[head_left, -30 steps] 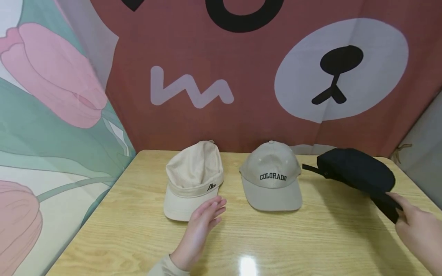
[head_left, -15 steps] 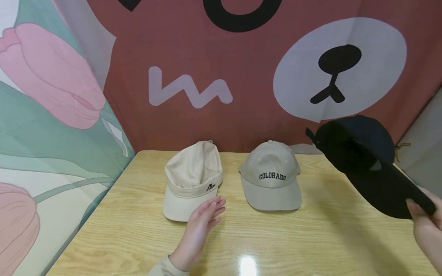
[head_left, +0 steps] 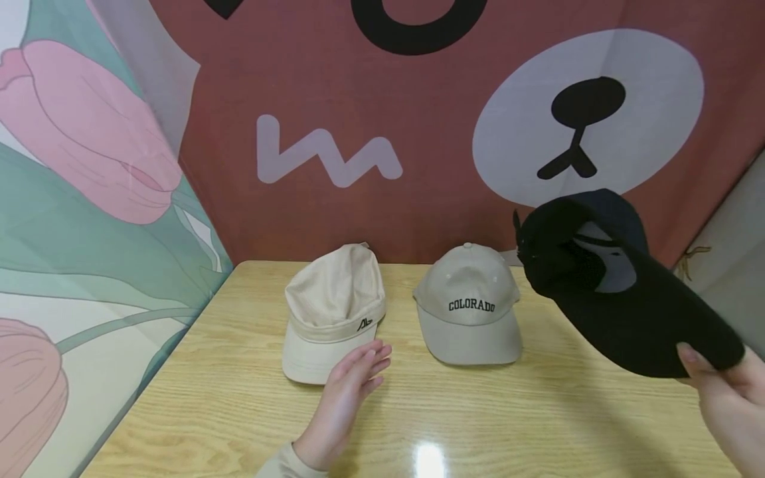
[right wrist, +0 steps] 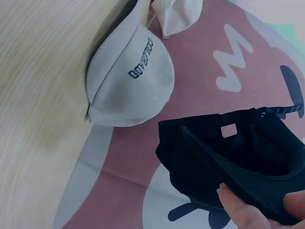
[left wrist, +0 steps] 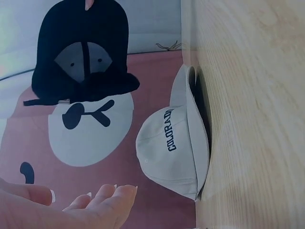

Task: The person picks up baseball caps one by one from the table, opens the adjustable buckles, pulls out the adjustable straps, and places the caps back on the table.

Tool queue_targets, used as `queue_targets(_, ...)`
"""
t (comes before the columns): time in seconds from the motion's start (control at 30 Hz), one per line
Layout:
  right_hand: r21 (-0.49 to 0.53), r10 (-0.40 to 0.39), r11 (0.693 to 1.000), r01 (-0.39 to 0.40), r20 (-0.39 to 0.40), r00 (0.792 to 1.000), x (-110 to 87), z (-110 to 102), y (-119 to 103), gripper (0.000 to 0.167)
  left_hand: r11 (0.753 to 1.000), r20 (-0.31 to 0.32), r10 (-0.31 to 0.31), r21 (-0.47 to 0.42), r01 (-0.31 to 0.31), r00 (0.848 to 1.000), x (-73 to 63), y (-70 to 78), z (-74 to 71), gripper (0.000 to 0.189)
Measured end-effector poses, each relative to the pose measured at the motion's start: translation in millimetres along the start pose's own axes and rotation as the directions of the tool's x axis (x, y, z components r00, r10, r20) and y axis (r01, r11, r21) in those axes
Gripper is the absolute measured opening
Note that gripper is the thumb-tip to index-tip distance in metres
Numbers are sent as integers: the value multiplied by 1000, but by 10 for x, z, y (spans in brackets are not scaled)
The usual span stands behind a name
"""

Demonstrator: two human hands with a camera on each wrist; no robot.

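"What's the table [head_left: 209, 411] like?"

"Pale yellowish wood with a fine grain, its far corner rounded on the left. A bright patch of glare [head_left: 429, 460] shows at the near edge of the head view, and a soft shadow [head_left: 609, 425] falls on the right."

"And on it?"

"Two caps near the back, side by side but apart. The cream cap [head_left: 337, 292] is on the left, its crown creased; the grey cap [head_left: 468, 279] reads COLORADO. Both brims point nearward."
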State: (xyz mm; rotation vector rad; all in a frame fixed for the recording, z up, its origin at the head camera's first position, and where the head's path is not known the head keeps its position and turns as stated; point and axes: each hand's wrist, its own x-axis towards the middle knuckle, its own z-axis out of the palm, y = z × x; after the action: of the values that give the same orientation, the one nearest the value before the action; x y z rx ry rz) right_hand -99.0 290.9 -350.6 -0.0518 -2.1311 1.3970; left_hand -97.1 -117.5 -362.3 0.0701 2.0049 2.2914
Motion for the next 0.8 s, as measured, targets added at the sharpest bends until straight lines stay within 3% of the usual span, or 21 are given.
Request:
queue_targets(0.07, -4, -5, 1000, 5, 19, 1000, -32, 21, -105, 54, 1000, 9, -5, 3, 5, 1000, -5, 3, 3, 52)
queue_targets(0.27, -6, -106, 994, 106, 74, 992, -58, 62, -106, 51, 1000, 23, -13, 15, 12, 1000, -15, 4, 7, 53)
queue_targets(0.47, -213, 7, 977, 10, 80, 997, -127, 112, -174, 38, 1000, 9, -17, -4, 17, 1000, -4, 14, 34, 53)
queue_targets(0.53, -231, 9, 973, 10, 81, 997, -151, 127, -184, 36, 1000, 1, -21, -13, 21, 1000, 3, 21, 46, 53)
queue_targets(0.7, -107, -57, 992, 68, 104, 993, -213, 169, -169, 48, 1000, -3, -12, -21, 12, 1000, 5, 25, 67, 55)
queue_targets(0.8, -83, -65, 994, 77, 142, 988, -249, 205, -166, 48, 1000, 0, -3, -26, 3, 1000, 13, 25, 82, 56)
